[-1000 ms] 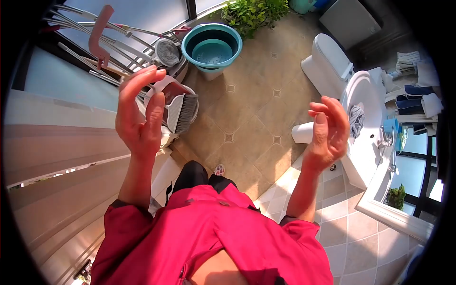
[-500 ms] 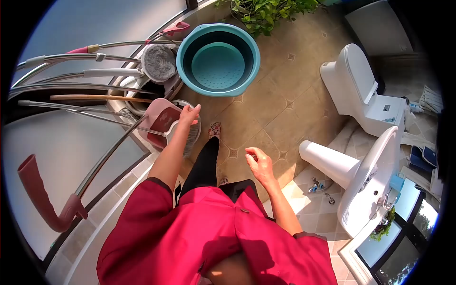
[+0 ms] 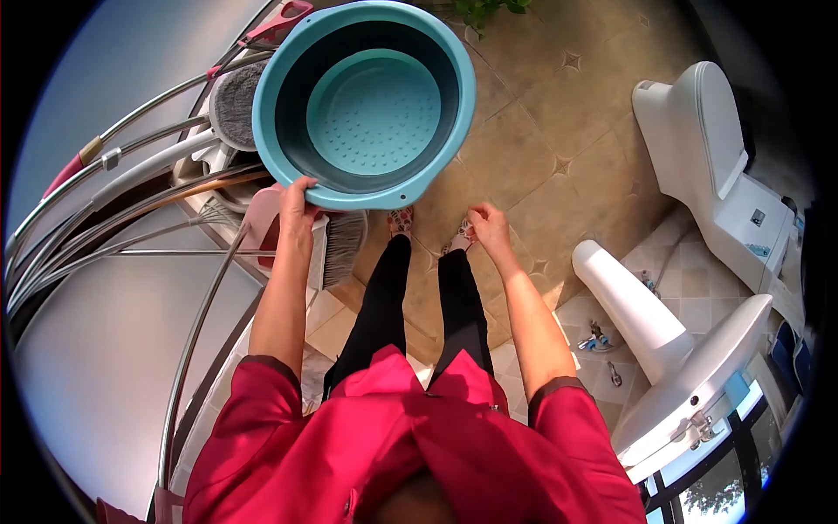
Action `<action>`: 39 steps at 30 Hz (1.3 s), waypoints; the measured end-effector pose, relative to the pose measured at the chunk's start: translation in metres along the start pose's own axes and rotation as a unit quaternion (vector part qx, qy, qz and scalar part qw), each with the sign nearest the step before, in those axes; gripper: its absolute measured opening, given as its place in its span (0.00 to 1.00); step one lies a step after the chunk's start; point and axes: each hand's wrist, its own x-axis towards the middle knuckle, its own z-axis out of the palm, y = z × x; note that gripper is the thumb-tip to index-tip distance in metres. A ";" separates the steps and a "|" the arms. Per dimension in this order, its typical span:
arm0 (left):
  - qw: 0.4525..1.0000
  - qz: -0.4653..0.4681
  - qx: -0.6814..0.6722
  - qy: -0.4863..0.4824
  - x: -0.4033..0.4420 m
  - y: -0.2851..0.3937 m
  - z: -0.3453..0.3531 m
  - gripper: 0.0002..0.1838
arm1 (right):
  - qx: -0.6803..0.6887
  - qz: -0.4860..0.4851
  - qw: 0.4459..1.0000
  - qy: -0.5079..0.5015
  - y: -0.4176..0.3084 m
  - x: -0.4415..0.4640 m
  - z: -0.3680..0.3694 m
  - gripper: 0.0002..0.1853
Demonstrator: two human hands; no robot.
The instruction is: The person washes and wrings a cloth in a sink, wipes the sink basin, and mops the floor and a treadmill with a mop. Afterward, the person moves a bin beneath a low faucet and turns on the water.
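Observation:
A round teal basin [image 3: 375, 113] with a dark inner band and a dotted bottom fills the top left of the floor view. My left hand [image 3: 299, 208] is closed on its near rim, at the lower left edge. To the right and below the basin, my right hand [image 3: 489, 229] hangs in front of my legs with its fingers curled together; whether anything small is between them cannot be made out. Just under my left hand are a pink dustpan [image 3: 260, 225] and a broom head with grey bristles [image 3: 345, 249].
Long mop and broom handles [image 3: 113, 188] lean at the left, near a round grey mop head [image 3: 237, 106]. On the right stand a white toilet [image 3: 707, 148] and a pedestal sink [image 3: 698, 393]. Leaves of a plant [image 3: 489, 10] show at the top.
My left hand has moved from beside the dustpan to the basin rim and taken hold of it. The basin looks larger and nearer. Both of my feet now show below it.

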 end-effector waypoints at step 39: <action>0.958 0.062 0.142 -0.241 -0.176 -0.041 0.310 0.07 | 0.307 0.150 0.888 0.307 0.121 -0.179 -0.151 0.12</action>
